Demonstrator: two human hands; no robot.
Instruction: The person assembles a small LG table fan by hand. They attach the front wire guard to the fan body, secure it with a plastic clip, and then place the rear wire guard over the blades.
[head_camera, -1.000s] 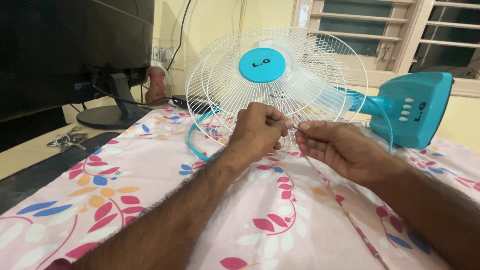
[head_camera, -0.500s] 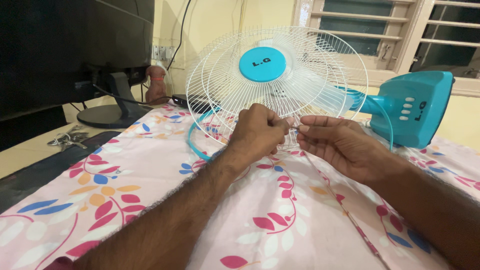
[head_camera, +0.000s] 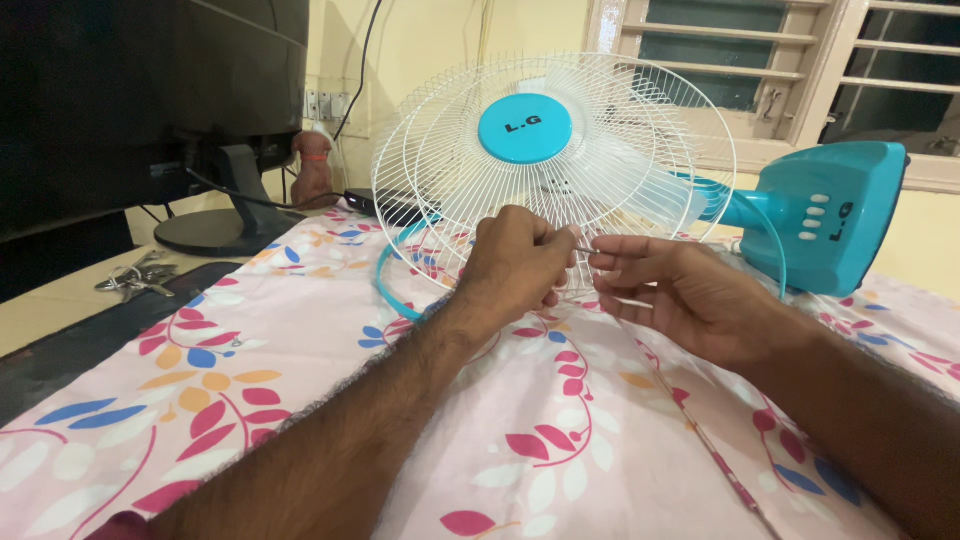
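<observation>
Right hand (head_camera: 680, 300) shifts a bit, fingers looser | your left hand (head_camera: 520, 262) pinches shut at lower rim of white fan grille (head_camera: 553, 170), lying on floral cloth (head_camera: 250, 350) | grille on, rim fastening unfinished, teal ring (head_camera: 383, 285) loose

A home room: floral bedsheet (head_camera: 250, 350), monitor (head_camera: 150, 90) on desk, louvered window (head_camera: 760, 60).

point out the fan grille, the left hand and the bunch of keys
fan grille (head_camera: 455, 130), head view, bare wires left of the hub
left hand (head_camera: 515, 262), head view, back of the hand
bunch of keys (head_camera: 130, 277), head view, middle of the bunch
</observation>
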